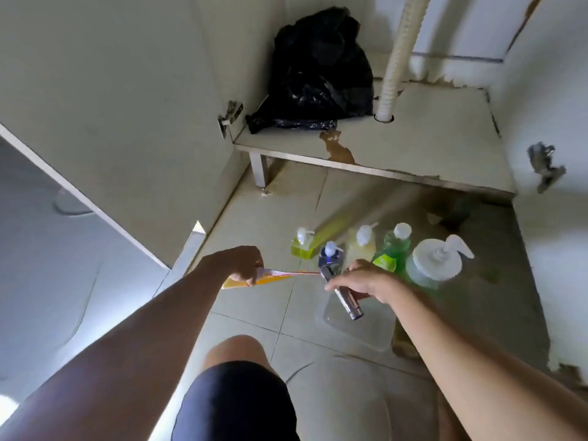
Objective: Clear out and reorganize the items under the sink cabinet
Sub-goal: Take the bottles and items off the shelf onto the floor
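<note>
Cabinet (413, 135) open at far centre, shelf stained brown near its front edge. Black bag (318, 71) slumped on the shelf's far left, beside a white hose (394, 68) dropping through a hole. Five pump bottles (366, 246) grouped on the tiled floor (254, 202) just near of the shelf. Left hand (241, 264) pinching a flat orange packet (254, 280). Right hand (362, 280) curled round a chrome sprayer (345, 300), above a clear tub (359, 326) on the floor.
</note>
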`<state>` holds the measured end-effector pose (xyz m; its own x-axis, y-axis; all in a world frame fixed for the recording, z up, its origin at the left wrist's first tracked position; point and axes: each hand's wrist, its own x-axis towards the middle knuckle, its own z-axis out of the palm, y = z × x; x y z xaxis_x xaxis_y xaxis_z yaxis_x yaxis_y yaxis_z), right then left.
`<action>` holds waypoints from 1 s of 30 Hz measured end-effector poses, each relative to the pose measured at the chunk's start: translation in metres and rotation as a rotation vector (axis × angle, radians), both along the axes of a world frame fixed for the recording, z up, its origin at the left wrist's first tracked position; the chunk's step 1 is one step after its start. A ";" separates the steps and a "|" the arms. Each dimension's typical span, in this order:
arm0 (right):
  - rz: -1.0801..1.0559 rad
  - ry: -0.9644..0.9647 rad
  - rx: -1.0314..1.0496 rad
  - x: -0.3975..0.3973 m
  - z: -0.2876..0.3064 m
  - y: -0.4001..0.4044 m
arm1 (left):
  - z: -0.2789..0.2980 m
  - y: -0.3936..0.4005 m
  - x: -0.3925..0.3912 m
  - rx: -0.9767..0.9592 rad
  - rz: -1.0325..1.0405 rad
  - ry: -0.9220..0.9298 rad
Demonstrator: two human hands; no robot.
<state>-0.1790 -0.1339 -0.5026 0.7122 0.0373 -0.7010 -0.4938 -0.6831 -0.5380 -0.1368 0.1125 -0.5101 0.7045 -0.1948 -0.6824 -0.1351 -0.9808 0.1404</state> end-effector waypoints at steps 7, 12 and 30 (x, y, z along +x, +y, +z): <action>-0.049 0.169 0.028 -0.010 -0.097 0.054 | -0.103 0.027 -0.029 0.036 0.163 0.022; -0.116 0.141 0.001 -0.015 -0.121 0.060 | -0.145 0.016 -0.044 -0.011 0.213 0.008; -0.045 -0.176 -0.430 -0.033 -0.113 -0.001 | -0.154 -0.070 -0.027 -0.145 0.001 -0.019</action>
